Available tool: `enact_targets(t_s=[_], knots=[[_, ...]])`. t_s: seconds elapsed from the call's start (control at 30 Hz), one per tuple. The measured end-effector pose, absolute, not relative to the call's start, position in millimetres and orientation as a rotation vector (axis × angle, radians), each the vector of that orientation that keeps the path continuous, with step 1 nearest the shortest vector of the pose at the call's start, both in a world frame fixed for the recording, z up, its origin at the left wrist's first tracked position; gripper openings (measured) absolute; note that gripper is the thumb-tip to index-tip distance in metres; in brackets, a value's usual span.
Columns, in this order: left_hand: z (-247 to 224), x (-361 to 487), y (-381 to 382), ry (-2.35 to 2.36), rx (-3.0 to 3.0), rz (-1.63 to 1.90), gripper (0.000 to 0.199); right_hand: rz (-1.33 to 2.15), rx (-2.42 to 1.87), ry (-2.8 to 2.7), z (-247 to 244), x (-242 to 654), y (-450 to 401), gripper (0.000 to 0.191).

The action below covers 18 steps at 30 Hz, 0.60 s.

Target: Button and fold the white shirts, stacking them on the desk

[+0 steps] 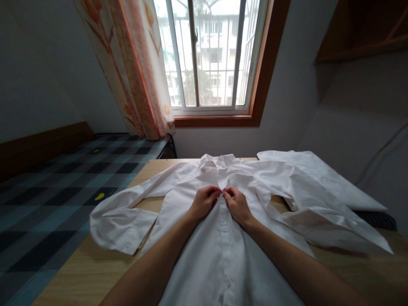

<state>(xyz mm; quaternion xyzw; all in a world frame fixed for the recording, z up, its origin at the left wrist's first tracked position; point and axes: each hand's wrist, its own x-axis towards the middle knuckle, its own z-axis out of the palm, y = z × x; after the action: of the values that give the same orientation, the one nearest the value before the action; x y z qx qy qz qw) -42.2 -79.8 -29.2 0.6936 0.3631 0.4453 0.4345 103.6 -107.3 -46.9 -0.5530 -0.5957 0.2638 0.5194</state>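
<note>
A white button-up shirt [197,246] lies front side up, its collar [219,160] toward the window and its sleeves spread to both sides. My left hand [207,199] pinches the front placket a little below the collar. Facing it, my right hand [235,203] pinches the placket's other side, the fingertips of both hands nearly meeting. Any button between the fingers is hidden. Below my hands the placket runs down the middle toward me. The left sleeve is bent, its cuff [129,244] resting near the table's left side.
The shirt lies on a light wooden table [79,272]. A folded white cloth [325,178] sits at the back right on something dark. To the left is a bed with a checked cover [63,195]. Behind are a window [210,55] and a flowered curtain [134,68]. A wooden shelf [363,38] hangs upper right.
</note>
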Motion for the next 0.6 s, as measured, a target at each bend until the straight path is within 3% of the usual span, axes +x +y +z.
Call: enact_targets(t_s=[0.37,0.6], knots=[[-36.8,-40.1,-79.5,0.927,1.741,1.089,0.022,0.645,-1.311,-1.496,-42.0,103.0,-111.7,0.025],[-35.6,-40.5,-65.6,0.908,1.461,1.249,0.023,0.641,-1.287,-1.219,-46.5,101.6,-105.4,0.03]])
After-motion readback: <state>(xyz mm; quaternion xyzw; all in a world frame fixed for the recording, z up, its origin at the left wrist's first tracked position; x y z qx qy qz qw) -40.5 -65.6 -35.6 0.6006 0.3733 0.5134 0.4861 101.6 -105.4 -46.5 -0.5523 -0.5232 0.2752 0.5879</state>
